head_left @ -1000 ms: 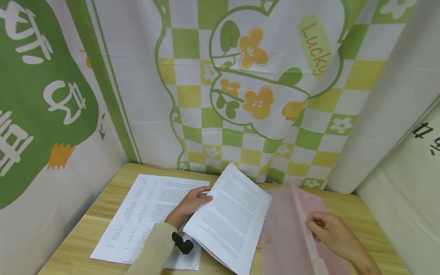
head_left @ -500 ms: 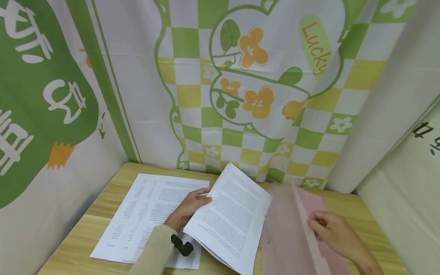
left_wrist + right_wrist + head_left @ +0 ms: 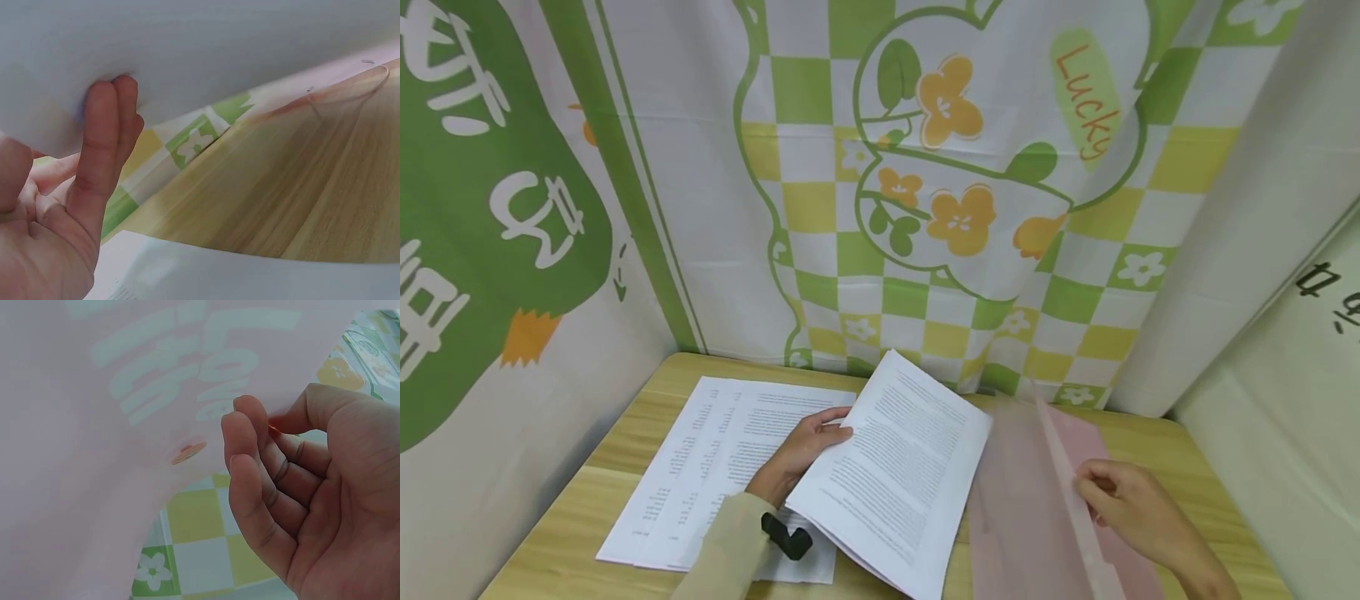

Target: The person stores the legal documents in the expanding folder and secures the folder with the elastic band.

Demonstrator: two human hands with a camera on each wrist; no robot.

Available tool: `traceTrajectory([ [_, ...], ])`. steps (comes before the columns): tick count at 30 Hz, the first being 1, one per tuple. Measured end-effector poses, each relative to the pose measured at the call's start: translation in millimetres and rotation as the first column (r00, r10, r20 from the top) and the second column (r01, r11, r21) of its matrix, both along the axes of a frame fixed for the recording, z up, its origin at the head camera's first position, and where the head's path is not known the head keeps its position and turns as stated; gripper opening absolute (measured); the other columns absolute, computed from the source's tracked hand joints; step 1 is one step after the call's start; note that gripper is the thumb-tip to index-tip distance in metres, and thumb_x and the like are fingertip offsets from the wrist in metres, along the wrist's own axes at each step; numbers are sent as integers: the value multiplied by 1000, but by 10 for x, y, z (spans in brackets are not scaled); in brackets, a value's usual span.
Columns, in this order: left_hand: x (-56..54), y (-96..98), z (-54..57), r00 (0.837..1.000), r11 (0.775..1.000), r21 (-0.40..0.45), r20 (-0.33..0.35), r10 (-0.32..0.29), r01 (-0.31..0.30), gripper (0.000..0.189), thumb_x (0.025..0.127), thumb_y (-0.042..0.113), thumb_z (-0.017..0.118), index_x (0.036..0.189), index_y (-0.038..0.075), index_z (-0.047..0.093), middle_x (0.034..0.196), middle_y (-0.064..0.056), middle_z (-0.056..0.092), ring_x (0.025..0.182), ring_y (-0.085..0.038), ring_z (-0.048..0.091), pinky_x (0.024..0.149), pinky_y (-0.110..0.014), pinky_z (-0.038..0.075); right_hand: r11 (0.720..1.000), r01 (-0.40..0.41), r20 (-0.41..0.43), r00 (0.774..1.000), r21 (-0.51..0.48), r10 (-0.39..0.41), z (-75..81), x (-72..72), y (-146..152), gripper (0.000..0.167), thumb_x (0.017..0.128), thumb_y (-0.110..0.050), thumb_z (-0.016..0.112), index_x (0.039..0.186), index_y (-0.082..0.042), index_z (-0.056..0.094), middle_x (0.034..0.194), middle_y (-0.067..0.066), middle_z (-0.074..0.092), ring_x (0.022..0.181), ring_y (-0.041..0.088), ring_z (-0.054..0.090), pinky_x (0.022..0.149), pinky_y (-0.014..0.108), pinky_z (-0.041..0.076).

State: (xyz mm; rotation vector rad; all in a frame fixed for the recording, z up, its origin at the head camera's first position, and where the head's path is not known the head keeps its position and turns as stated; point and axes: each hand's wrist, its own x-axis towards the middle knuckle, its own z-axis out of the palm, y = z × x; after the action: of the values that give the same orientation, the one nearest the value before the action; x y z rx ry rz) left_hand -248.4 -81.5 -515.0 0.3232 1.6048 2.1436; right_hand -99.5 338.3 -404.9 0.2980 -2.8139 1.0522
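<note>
In the head view my left hand holds a tilted stack of printed paper sheets by its left edge, the thumb on top. From the left wrist, the fingers show pressed under the raised paper. To the right lies a translucent pink document folder, its flap lifted. My right hand pinches the flap's edge between thumb and curled fingers. The right wrist view shows pale lettering and a round snap button on the folder, beside my right hand.
More printed sheets lie overlapping on the left of the wooden table, partly under my left forearm. A green and white patterned curtain hangs along the table's back edge. Pale cloth walls stand at both sides.
My left hand and the stack of sheets have shifted slightly to the left, away from the folder. My right hand keeps its pinch on the folder's flap, almost unmoved.
</note>
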Motion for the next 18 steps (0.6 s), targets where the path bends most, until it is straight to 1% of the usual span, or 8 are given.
traceTrajectory([
  [1,2,-13,9,1000,1000,1,-5,0,0,54,102,3,59,150,-10,41,113,-18,71,84,-21,73,68,-30,60,1000,1,4,1000,0,-1,1,-2,0,28,101,-7,62,77,-21,61,62,-11,53,58,8,55,53,27,47],
  [5,9,-29,18,1000,1000,0,10,-7,7,53,102,3,60,150,-9,41,113,-18,70,85,-22,73,68,-31,60,1000,-2,13,1000,-6,2,1,-3,3,27,101,-7,62,77,-20,61,63,-10,53,59,8,55,53,27,48],
  [8,1,-19,-10,1000,1000,-5,22,-6,6,53,102,3,59,151,-8,42,114,-18,70,85,-23,73,68,-32,60,1000,-9,12,1000,-11,9,-4,-1,7,27,102,-7,61,78,-20,61,63,-10,53,59,8,56,54,27,48],
  [12,-10,7,-51,1000,1000,-17,18,-9,10,53,102,2,59,151,-8,41,116,-19,70,86,-24,73,69,-33,60,1000,-17,-7,1000,-9,17,-16,-4,8,28,101,-6,61,77,-21,60,63,-11,53,58,8,56,53,27,48],
  [18,14,88,-61,1000,1000,-29,25,10,-9,53,101,4,61,149,-8,43,115,-19,69,85,-23,72,68,-33,60,1000,-28,-23,999,-8,28,-23,-10,2,29,100,-5,62,77,-21,60,62,-12,53,57,8,57,52,27,49],
])
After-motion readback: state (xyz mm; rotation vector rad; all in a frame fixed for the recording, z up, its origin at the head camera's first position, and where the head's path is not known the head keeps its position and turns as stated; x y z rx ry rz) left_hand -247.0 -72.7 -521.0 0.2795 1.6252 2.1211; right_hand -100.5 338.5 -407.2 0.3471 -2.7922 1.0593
